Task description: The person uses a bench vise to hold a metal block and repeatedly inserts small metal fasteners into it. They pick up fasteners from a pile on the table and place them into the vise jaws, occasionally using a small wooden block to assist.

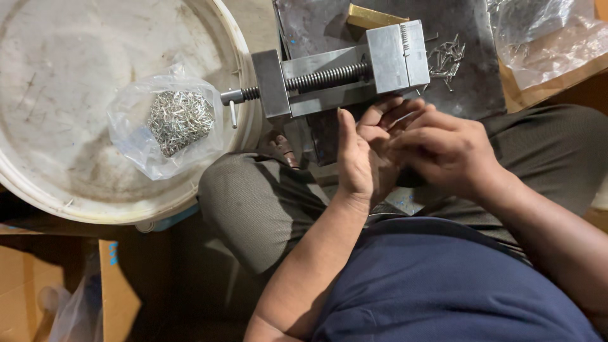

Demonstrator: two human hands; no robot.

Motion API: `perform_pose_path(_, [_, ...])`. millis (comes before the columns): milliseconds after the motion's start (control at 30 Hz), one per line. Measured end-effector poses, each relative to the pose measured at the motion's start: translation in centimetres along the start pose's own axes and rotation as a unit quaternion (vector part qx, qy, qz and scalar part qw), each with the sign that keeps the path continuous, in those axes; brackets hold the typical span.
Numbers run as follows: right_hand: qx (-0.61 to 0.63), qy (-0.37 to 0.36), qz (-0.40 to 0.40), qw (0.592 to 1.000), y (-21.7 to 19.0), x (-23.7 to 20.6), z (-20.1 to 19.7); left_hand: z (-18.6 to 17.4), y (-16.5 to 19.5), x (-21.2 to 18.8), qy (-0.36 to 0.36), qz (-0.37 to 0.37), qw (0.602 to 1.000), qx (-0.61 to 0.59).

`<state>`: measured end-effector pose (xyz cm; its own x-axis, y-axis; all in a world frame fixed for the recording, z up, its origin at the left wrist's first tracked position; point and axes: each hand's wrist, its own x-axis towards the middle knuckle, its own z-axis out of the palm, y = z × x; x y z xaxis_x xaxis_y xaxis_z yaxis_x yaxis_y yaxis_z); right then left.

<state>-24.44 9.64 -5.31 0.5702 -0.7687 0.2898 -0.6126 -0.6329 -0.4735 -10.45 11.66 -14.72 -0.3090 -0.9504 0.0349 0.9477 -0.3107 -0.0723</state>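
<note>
Far left, a white bucket lid [38, 183] lies flat, and on it sits a clear plastic bag [136, 136] with a heap of small metal pins [179, 120], well apart from both hands. Moving right, a steel bench vise [342, 73] stretches across the middle, its screw handle poking out over the lid's rim and its jaws at the right end standing shut or nearly so. Just below those jaws the left hand [361, 158] is held up, palm turned inward and fingers spread open, thumb pointing up; whether anything rests in the palm I cannot tell. Pressed against it comes the right hand [446, 152], fingers curled in toward the left palm, apparently pinching or picking at something tiny, though the thing itself is hidden. Beyond the vise, loose pins [446, 60] lie scattered on the dark metal plate [472, 82], with another plastic bag [544, 31] at far right. My read: a single pin is being sorted out between the hands, and carrying it to the vise calls for a fine, steady pinch.
</note>
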Motion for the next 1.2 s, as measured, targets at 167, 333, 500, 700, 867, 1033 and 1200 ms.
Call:
perform_pose_path(167, [0.078,0.095,0.107,0.987,0.5,-0.3,0.8,0.0,0.3,-0.1,0.125,-0.024,0.979,0.159])
perform_pose_path(333, [0.164,0.145,0.167,0.961,1.4,-0.7,1.2,1.4,0.1,0.0,0.131,-0.037,0.952,0.276])
perform_pose_path(500, [0.389,0.158,0.214,0.882,2.4,-1.8,2.3,1.8,0.0,0.1,0.116,-0.018,0.953,0.279])
perform_pose_path(700, [0.576,0.164,0.270,0.754,3.1,-2.7,3.6,1.2,-0.3,0.0,0.101,0.004,0.953,0.287])
perform_pose_path(867, [0.606,0.129,0.291,0.729,3.2,-2.3,2.8,1.1,-0.1,0.3,0.146,-0.001,0.951,0.274])
perform_pose_path(1033, [0.321,0.082,0.198,0.922,3.2,-1.1,0.8,0.8,-0.1,0.4,0.127,0.023,0.948,0.292])
perform_pose_path(1200, [0.129,0.082,0.071,0.986,3.1,0.2,-0.1,0.5,-0.2,0.4,0.129,0.029,0.956,0.261])
